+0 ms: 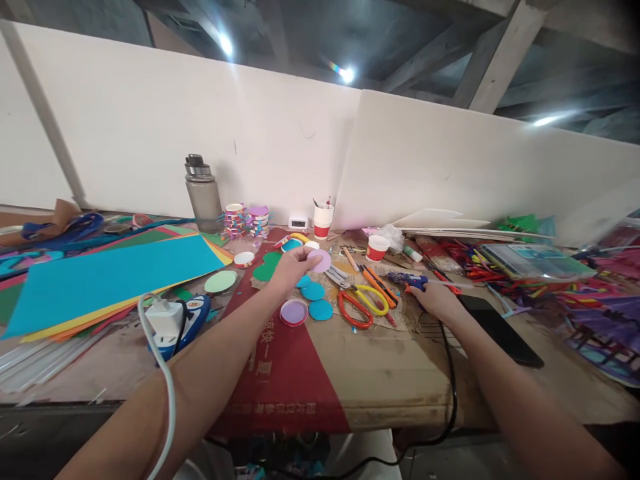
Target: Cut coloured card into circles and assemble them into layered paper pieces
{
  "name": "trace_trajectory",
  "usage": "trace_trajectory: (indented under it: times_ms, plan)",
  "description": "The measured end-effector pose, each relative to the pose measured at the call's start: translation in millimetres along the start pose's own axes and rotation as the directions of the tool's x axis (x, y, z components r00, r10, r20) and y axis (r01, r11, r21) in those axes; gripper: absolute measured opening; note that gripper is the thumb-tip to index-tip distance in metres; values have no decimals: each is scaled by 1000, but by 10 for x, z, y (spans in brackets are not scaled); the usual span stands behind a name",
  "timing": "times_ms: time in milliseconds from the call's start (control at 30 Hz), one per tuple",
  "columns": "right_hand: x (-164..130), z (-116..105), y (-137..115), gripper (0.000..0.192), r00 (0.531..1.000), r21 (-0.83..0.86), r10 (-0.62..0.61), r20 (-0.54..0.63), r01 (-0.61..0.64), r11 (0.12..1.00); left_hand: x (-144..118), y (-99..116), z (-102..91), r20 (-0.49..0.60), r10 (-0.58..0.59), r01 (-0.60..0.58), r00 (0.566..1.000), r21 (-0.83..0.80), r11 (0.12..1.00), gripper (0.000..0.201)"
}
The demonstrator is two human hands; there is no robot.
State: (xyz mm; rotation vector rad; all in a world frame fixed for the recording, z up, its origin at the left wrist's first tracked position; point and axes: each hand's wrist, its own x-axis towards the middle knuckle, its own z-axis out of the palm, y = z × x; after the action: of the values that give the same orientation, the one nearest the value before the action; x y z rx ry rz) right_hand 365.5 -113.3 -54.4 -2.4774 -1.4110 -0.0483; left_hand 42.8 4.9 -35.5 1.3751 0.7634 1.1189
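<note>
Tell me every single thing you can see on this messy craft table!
Grey plastic water bottle: one, grey, at the back by the white wall.
Big coloured paper sheets: a stack, blue on top, left side.
White power strip: one, white and blue, front left.
Teal paper circles: about three, teal, middle of the table.
Purple round lid: one, purple with red rim, beside the teal circles.
Red-handled scissors: one, red, middle.
Yellow-handled scissors: one, yellow, next to the red pair.
Red and white paper cups: two, near the wall.
Black flat phone: one, black, right.
Blue glue gun: one, blue, at the right hand.
Pink paper circle: one, pink, in the left fingers.
Left hand: holds the pink circle.
Right hand: on the glue gun.
</note>
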Motion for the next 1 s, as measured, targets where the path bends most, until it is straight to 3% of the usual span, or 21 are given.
trace_trajectory:
  times_ms: [100, 133, 233, 300, 367, 533, 767, 900, 1000]
  plan:
    - [-124, -92, -182, 29, 995, -93, -19, -96, 10, 996, -2, 0, 9, 18, -27, 27, 999, -12, 1000, 43]
    - [-170, -125, -288, 30, 985, -78, -90, -148, 79, 994, 0, -6, 9, 26, -34, 35, 999, -13, 999, 43]
    - [-288, -181, -715, 27, 933, 277, -301, -195, 347, 896, 10, -31, 2, 53, -41, 42, 998, -8, 999, 44]
    - [-336, -167, -1035, 29, 912, 507, -363, -191, 408, 759, 14, -41, -3, 73, -34, 34, 997, 3, 999, 43]
    - [-353, -120, -1320, 33, 898, 621, -391, -200, 425, 659, 15, -39, -6, 91, -22, 21, 996, 12, 1000, 42]
    - [-314, 29, -1695, 39, 915, 747, -377, -145, 351, 564, -6, 7, 11, 143, -11, 4, 990, 50, 999, 46]
    - [-224, 203, -1660, 44, 952, 895, -280, -125, 230, 382, -62, 11, 50, 219, -20, 0, 975, 90, 996, 43]
    - [-207, 198, -1631, 56, 961, 985, -266, 82, -37, 170, -74, -10, 54, 264, -40, 17, 964, 90, 996, 41]
    - [-231, 150, -1625, 61, 936, 977, -283, 209, -190, 94, -75, -21, 51, 297, -47, 22, 954, 88, 996, 41]
